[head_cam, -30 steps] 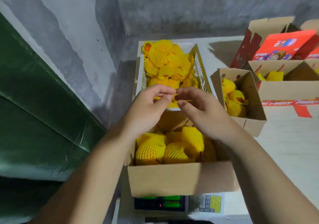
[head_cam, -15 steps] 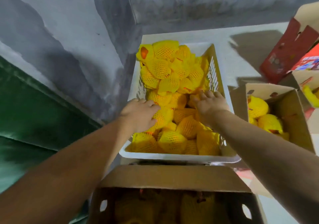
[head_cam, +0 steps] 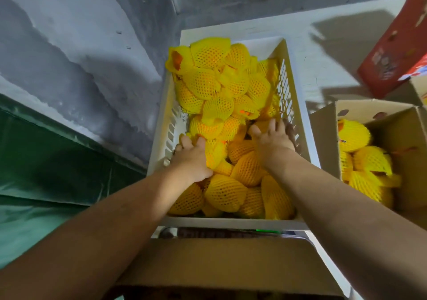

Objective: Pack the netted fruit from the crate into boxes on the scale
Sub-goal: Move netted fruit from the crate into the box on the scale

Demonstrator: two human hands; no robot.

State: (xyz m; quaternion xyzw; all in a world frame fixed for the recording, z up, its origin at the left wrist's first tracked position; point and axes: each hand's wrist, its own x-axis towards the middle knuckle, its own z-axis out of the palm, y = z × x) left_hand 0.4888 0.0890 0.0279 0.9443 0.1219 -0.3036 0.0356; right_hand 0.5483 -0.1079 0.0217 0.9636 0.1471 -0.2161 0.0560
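both arms reach forward, left hand (head_cam: 191, 157) and right hand (head_cam: 272, 138) palms down, fingers spread.

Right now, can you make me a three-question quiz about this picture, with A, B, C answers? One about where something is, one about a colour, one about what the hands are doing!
1. Where are both hands?
A. In the crate
B. In the box on the right
C. On the wall

2. What colour are the nets on the fruit?
A. Blue
B. Yellow
C. White

3. What is the left hand doing?
A. Hanging idle at the side
B. Holding a red lid
C. Reaching down onto the fruit

Answers:
1. A, since the left hand and right hand both sit among the fruit inside the white crate.
2. B, every net in the crate and the box is yellow.
3. C, its fingers lie on the netted fruit by the crate's left wall; whether it has gripped one cannot be told.
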